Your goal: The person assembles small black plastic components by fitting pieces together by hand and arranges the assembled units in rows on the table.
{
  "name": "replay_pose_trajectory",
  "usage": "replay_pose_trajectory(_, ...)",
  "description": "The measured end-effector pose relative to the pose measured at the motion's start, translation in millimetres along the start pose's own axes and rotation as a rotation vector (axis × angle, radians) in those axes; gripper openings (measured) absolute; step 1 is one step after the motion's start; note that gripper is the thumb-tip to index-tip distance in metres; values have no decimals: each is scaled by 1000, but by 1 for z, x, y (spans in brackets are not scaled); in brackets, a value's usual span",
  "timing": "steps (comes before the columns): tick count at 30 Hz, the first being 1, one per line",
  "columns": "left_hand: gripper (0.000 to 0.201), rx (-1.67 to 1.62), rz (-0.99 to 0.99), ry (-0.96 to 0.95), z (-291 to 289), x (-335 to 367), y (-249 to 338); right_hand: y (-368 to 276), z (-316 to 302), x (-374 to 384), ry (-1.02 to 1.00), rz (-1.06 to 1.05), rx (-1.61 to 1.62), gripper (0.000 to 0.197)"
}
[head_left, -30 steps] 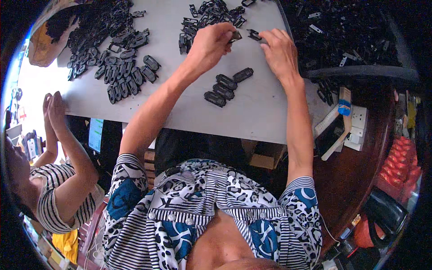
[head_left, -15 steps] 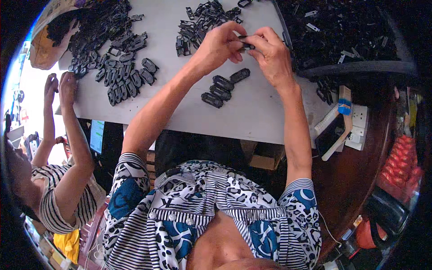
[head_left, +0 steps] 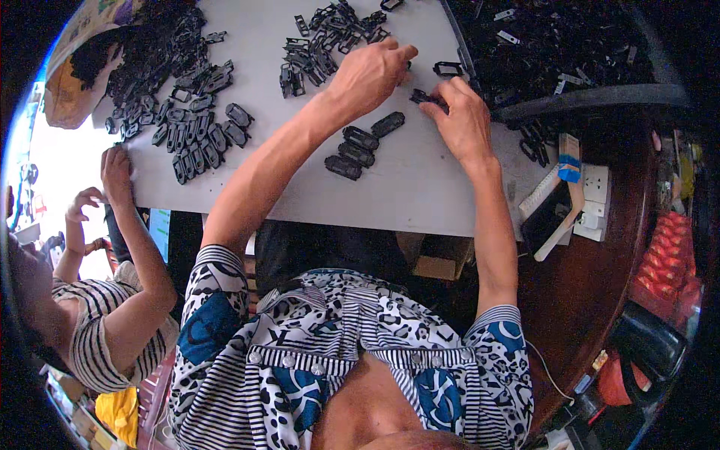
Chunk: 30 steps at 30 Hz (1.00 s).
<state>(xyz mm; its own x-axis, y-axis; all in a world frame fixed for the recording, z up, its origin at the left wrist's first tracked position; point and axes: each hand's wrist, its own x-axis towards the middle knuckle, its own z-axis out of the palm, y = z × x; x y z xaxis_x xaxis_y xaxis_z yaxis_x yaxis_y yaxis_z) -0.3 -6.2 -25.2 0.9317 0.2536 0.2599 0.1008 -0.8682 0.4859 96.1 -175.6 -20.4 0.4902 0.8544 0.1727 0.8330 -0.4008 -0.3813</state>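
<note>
Through the head camera I watch two bare hands over a pale grey bench (head_left: 292, 196). The right hand (head_left: 463, 124) is pinched on a small black part (head_left: 421, 96), its thumb and fingertips closing round one end while the other end pokes out to the left. The left hand (head_left: 371, 73) arches above the bench with its fingers bent. I see a dark bit near its fingertips, but I cannot tell whether it is gripping anything, since the palm faces away from me.

Just beyond the right hand I see a black open frame (head_left: 448, 69) lying alone, close to the black bin (head_left: 592, 101), which is heaped with dark pieces and a few pale strips. Between the forearms, nearer the body, four assembled black pieces (head_left: 356, 154) lie in a slanting line, three side by side and one at the upper right end. A loose pile of black frames (head_left: 328, 41) sits beyond the left hand.

Farther left I have a large dark heap (head_left: 169, 56), with a set of black pieces in rows (head_left: 196, 142) at its near side. At the bench's left end, a co-worker's hand (head_left: 115, 176) is at the edge. On the right, near the bench, I see a white socket strip (head_left: 596, 180).
</note>
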Motion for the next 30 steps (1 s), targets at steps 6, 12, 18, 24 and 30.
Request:
replay_pose_trajectory(6, 40, 156, 323, 217, -7, -2, -17, -6, -7, -3, 54, -56, 33, 25)
replay_pose_trajectory(12, 32, 84, 163, -58, -7, -8, -21, 2, 7, 3, -10, -70, 19, 26)
replay_pose_trajectory(18, 30, 34, 81, 93, -20, -13, -15, -17, -3, 17, 202, -156, 165, 27)
replay_pose_trajectory(24, 41, -331, 62, 167, -11, -3, 1, -16, -5, 29, 126, -208, 271, 30)
replay_pose_trajectory(30, 42, -176, 158, 138, 1, -13, -8, 1, 0, 5, 206, -6, 317, 28)
